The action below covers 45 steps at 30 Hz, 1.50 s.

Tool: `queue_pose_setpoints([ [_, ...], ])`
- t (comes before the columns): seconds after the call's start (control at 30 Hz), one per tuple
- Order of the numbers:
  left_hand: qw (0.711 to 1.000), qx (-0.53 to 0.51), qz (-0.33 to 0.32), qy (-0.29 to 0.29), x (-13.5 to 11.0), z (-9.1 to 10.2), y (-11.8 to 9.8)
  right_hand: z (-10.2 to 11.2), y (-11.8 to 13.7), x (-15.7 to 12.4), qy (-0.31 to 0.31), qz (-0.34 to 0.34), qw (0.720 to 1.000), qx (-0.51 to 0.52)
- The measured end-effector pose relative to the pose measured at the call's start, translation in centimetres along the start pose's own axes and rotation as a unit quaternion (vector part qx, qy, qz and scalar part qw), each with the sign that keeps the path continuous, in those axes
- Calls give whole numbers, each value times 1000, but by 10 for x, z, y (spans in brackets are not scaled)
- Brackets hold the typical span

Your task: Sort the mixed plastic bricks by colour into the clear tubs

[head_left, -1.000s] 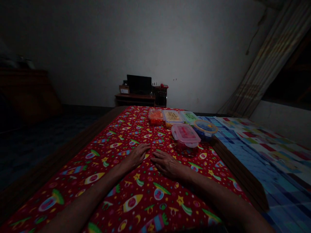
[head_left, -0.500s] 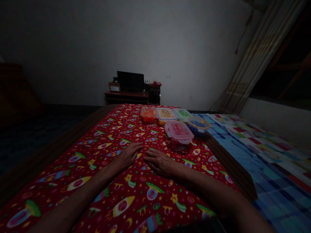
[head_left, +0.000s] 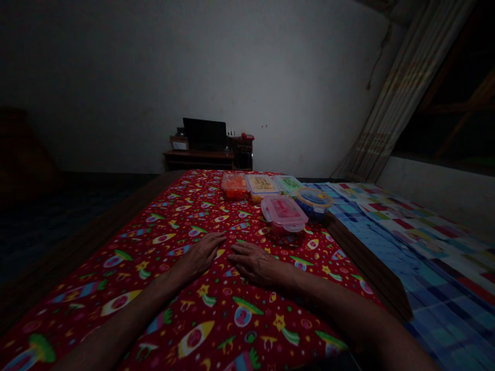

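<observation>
My left hand (head_left: 201,254) lies flat on a red cloth (head_left: 178,304) printed with rockets and stars, its fingers stretched out. Close beside it, my right hand (head_left: 253,262) rests palm down on the same cloth, with nothing in it. Just beyond the right hand stands a pink-lidded plastic container (head_left: 284,212). Behind it are a container with orange-red contents (head_left: 234,186), one with a pale lid and yellowish contents (head_left: 263,186) and one with a green lid (head_left: 288,184). A round blue container (head_left: 314,200) with a yellow-rimmed clear lid sits at the right.
The cloth covers a table with a dark wooden edge (head_left: 367,263). To the right spreads a blue plaid and patchwork bed cover (head_left: 433,288). A black monitor (head_left: 204,134) stands on a small desk by the far wall. A curtain (head_left: 394,98) hangs at the right.
The view has tilted up slightly and shifted, so things sit a little lower in the picture. Both hands stay in place on the cloth, and the containers have not moved.
</observation>
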<state>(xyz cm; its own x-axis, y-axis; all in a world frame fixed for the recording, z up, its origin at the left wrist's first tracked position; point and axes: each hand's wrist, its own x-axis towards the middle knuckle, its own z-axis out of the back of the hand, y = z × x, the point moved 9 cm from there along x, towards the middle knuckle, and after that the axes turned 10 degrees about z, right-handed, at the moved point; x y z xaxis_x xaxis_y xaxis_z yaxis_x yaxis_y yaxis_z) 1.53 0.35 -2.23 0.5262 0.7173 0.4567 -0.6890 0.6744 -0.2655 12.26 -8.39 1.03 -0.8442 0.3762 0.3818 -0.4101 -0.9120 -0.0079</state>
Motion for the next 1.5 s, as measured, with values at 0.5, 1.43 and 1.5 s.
queue_pose_setpoints([
  [0.5,1000,-12,7,1,-2,-3,4,0,1,2,5,-4,1000,0],
  [1.43,1000,-5,0,-25,-7,-3,4,-2,-2,2,-8,-26,999,29],
  [1.5,999,-8,-3,-32,-8,-5,5,-1,-2,2,-6,-27,999,30],
])
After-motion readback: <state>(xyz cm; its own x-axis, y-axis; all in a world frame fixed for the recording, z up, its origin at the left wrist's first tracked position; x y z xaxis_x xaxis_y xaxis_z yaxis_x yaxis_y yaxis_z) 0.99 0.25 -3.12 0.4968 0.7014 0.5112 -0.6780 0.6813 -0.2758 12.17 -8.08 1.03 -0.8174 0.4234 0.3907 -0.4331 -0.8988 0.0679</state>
